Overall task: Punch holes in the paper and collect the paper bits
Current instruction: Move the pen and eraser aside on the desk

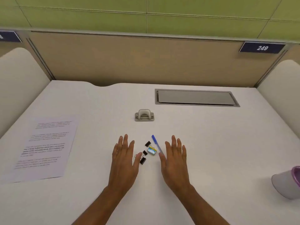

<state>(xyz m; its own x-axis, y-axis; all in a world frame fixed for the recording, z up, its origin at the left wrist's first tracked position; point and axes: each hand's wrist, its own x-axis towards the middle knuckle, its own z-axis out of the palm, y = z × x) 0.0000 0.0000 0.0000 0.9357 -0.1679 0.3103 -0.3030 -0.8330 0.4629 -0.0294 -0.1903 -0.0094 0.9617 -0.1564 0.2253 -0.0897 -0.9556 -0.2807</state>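
Two flat hands, left hand (124, 157) and right hand (174, 158), fingers straight, grasping nothing, hole punch (144, 115) beyond them, paper (47, 148) off left.

Both hands are out flat, palms down, fingers straight and pointing away. Left hand (124, 157) sits left of center, right hand (174, 157) just right of it, bare forearms angling in from near.

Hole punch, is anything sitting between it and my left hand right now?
Nothing visible does. Only bare table lies between the left hand and the hole punch. The binder clips, small box and blue pen lie off to the side, toward the right hand.
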